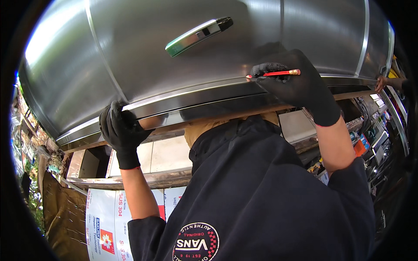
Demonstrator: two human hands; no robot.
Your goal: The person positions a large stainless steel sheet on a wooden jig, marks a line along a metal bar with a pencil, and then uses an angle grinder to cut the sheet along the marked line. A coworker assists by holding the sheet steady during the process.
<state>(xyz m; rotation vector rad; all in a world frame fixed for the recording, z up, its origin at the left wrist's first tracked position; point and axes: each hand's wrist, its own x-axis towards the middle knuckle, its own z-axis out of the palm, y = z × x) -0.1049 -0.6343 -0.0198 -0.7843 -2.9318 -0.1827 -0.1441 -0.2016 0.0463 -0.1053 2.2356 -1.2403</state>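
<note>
**Head view: pencil laid to the folded edge of a stainless panel**

Head view, looking down over a dark shirt at a large stainless steel panel point(143, 48) carrying a long chrome handle point(199, 35); panel held up at chest height, its folded lower edge point(191, 93) running across the middle of the picture. Left hand point(123, 130), black-gloved, fingers curled up and over the edge near its left end, gripping it firmly. Right hand point(300, 85), also gloved, resting on the edge further right, fingers pinched narrow on a red pencil point(273, 73) lying almost level, tip pointing left and touching or just above the fold; cannot tell which. Another person's hand point(382, 82) on the far right end of the edge. Sheets with printed film point(104, 217) low at the left.

Step in hand, by judgement: marking or tracing along the fold while bracing the panel. Next move likely calls for a steady left-hand grip and the tip kept tight against the edge.
</note>
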